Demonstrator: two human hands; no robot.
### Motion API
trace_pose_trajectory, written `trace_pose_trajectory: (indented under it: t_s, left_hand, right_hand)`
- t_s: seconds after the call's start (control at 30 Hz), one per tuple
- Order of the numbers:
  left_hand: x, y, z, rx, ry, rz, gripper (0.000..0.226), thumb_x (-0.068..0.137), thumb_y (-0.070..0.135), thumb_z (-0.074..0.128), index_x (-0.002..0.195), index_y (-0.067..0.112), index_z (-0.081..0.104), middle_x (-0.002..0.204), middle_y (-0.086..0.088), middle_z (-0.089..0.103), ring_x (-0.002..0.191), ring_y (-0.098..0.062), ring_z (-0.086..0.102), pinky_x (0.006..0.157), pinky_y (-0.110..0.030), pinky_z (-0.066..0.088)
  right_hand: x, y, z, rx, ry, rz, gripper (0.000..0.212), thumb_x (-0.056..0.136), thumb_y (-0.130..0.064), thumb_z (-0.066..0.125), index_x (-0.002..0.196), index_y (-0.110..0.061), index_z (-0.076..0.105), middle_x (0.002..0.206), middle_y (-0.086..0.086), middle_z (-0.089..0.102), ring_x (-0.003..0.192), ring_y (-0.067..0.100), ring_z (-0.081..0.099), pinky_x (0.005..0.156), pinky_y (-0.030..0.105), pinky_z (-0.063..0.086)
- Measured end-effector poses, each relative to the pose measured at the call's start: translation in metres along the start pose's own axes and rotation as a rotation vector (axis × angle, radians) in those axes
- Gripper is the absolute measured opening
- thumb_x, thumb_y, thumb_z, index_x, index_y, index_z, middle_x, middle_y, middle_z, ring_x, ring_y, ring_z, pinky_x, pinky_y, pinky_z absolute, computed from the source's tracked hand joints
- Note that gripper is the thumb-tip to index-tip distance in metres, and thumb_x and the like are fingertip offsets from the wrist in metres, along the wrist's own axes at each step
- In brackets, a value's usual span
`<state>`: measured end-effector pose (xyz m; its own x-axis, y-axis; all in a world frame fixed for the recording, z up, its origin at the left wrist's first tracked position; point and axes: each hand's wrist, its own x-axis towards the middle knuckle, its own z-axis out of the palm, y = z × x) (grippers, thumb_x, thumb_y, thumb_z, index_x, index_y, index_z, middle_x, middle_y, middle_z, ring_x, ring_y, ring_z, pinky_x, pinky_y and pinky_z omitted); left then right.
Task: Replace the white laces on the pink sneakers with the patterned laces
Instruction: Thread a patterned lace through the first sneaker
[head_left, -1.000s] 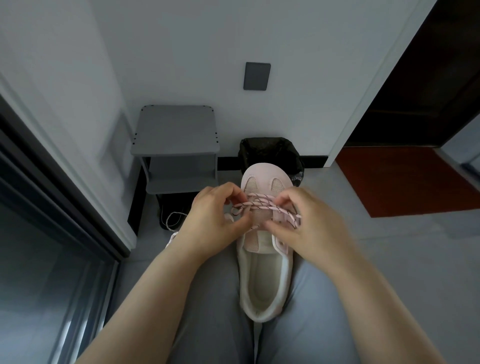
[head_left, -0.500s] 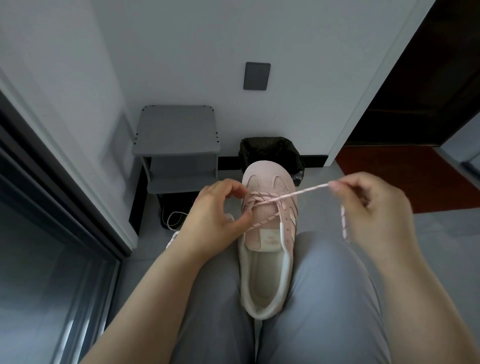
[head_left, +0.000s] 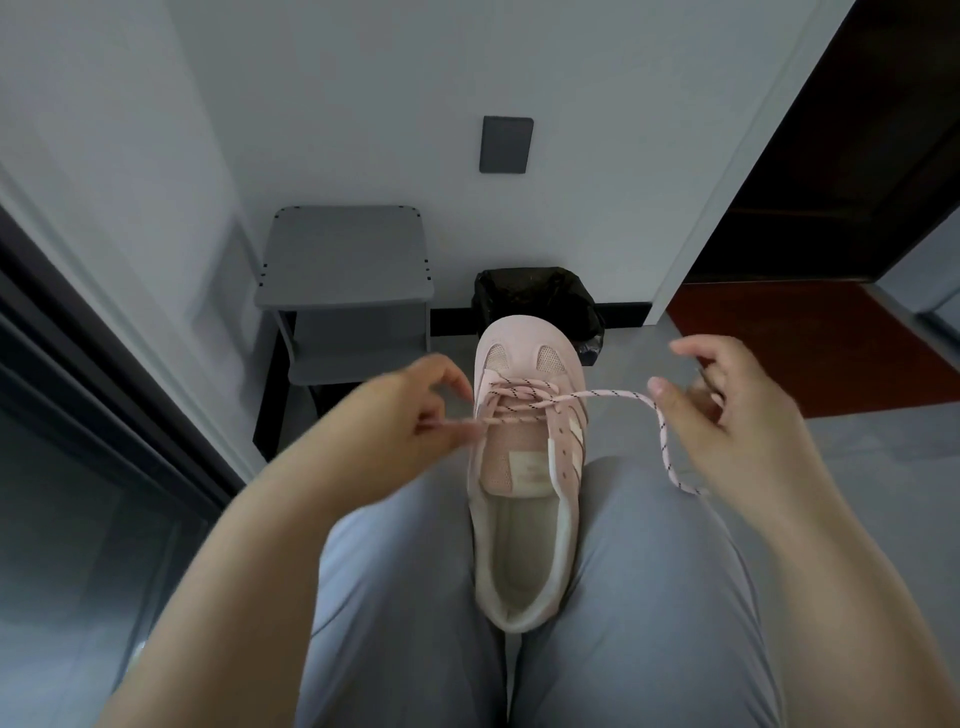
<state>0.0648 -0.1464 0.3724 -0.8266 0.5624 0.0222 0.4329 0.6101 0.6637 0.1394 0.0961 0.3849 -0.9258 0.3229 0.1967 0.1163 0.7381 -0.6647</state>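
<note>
A pink sneaker (head_left: 524, 467) lies toe-away in the gap between my thighs. The patterned lace (head_left: 602, 395), pink with dark flecks, crosses its front eyelets. My left hand (head_left: 400, 415) pinches one lace end just left of the shoe's eyelets. The other end runs right to the thumb of my right hand (head_left: 737, 415), bends there and hangs slack in front of the palm. That hand's thumb and forefinger are apart and its fingers are loosely curled. No white lace is in sight.
A grey two-tier shelf (head_left: 345, 291) stands against the wall ahead, with a black-lined bin (head_left: 535, 296) right behind the shoe's toe. A red mat (head_left: 800, 343) lies by the doorway at right. Dark glass panels run along the left.
My right hand pulled the lace out to the right until it was taut, then loosened; the lace now hangs slack. My left hand shifted slightly lower beside the eyelets.
</note>
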Motion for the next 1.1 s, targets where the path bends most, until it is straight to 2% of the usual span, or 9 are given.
trace_pose_trajectory:
  t_s: [0.1,0.2,0.27,0.37,0.5,0.63,0.77,0.87,1.1]
  left_hand:
    - [0.005,0.002,-0.018,-0.186,0.194,0.034,0.004,0.089,0.024,0.055,0.092,0.025,0.054,0.047,0.009,0.049,0.042,-0.005,0.04,0.045,-0.012,0.031]
    - [0.012,-0.007,-0.024,-0.127,0.254,-0.021,0.008,0.093,0.02,0.048,0.093,0.024,0.055,0.051,0.018,0.054,0.048,0.003,0.048,0.053,-0.009,0.035]
    - [0.015,-0.017,-0.018,-0.019,0.245,-0.1,0.012,0.092,0.02,0.049,0.092,0.029,0.057,0.072,0.02,0.062,0.073,0.006,0.057,0.074,-0.021,0.046]
    - [0.017,-0.019,0.001,0.069,0.365,-0.028,0.017,0.087,0.02,0.053,0.1,0.027,0.063,0.105,0.008,0.057,0.105,-0.018,0.052,0.097,-0.036,0.037]
    - [0.015,0.008,0.029,-0.065,0.387,0.104,0.019,0.074,0.037,0.058,0.085,0.028,0.071,0.096,0.021,0.049,0.101,-0.011,0.04,0.092,-0.021,0.031]
    - [0.011,0.012,0.052,-0.048,0.381,0.043,0.016,0.065,0.04,0.063,0.075,0.032,0.072,0.097,0.016,0.045,0.099,-0.01,0.031,0.092,-0.031,0.028]
    - [0.012,0.01,0.059,-0.005,0.391,0.026,0.015,0.067,0.04,0.076,0.081,0.036,0.073,0.097,0.009,0.044,0.095,-0.013,0.03,0.088,-0.029,0.019]
    - [0.016,0.015,0.066,0.034,0.419,0.03,0.02,0.065,0.049,0.066,0.083,0.04,0.072,0.095,0.008,0.043,0.091,-0.016,0.031,0.085,-0.031,0.02]
    - [0.021,0.019,0.074,-0.013,0.434,-0.001,0.009,0.071,0.03,0.075,0.08,0.033,0.074,0.094,0.007,0.037,0.09,-0.017,0.029,0.082,-0.029,0.019]
  right_hand:
    - [-0.008,-0.012,0.009,0.105,-0.232,-0.15,0.037,0.084,-0.025,0.033,0.115,-0.034,0.052,0.078,-0.012,0.052,0.069,-0.005,0.051,0.063,0.011,0.038]
    - [-0.012,-0.014,0.023,0.052,-0.289,-0.295,0.039,0.091,-0.009,0.039,0.118,-0.026,0.06,0.091,-0.018,0.06,0.081,-0.005,0.056,0.075,0.006,0.041]
    - [-0.012,-0.013,0.031,0.077,-0.261,-0.256,0.031,0.092,-0.005,0.048,0.114,-0.021,0.062,0.091,-0.013,0.069,0.08,-0.001,0.063,0.077,0.016,0.048]
    - [-0.009,-0.009,0.036,0.092,-0.179,-0.198,0.018,0.087,-0.005,0.058,0.093,-0.02,0.066,0.081,-0.007,0.072,0.075,-0.001,0.066,0.074,0.026,0.054]
    - [-0.004,-0.003,0.039,0.031,-0.113,-0.231,0.014,0.081,-0.005,0.067,0.084,-0.017,0.073,0.083,-0.005,0.065,0.072,-0.008,0.057,0.066,0.005,0.041]
    - [-0.003,-0.001,0.042,-0.01,-0.085,-0.266,0.011,0.079,-0.007,0.07,0.082,-0.017,0.074,0.083,-0.006,0.059,0.065,-0.006,0.052,0.063,0.007,0.039]
    - [-0.004,0.0,0.045,-0.036,-0.048,-0.288,0.01,0.08,-0.008,0.069,0.082,-0.018,0.074,0.084,-0.009,0.058,0.065,-0.007,0.049,0.063,0.011,0.04]
    - [-0.004,-0.002,0.047,-0.042,-0.045,-0.304,0.009,0.079,-0.008,0.07,0.08,-0.016,0.073,0.083,-0.005,0.06,0.066,-0.001,0.052,0.063,0.014,0.041]
    - [-0.002,-0.007,0.045,0.157,-0.048,-0.157,0.023,0.073,-0.014,0.077,0.081,-0.024,0.057,0.074,-0.012,0.066,0.072,-0.002,0.061,0.065,0.005,0.044]
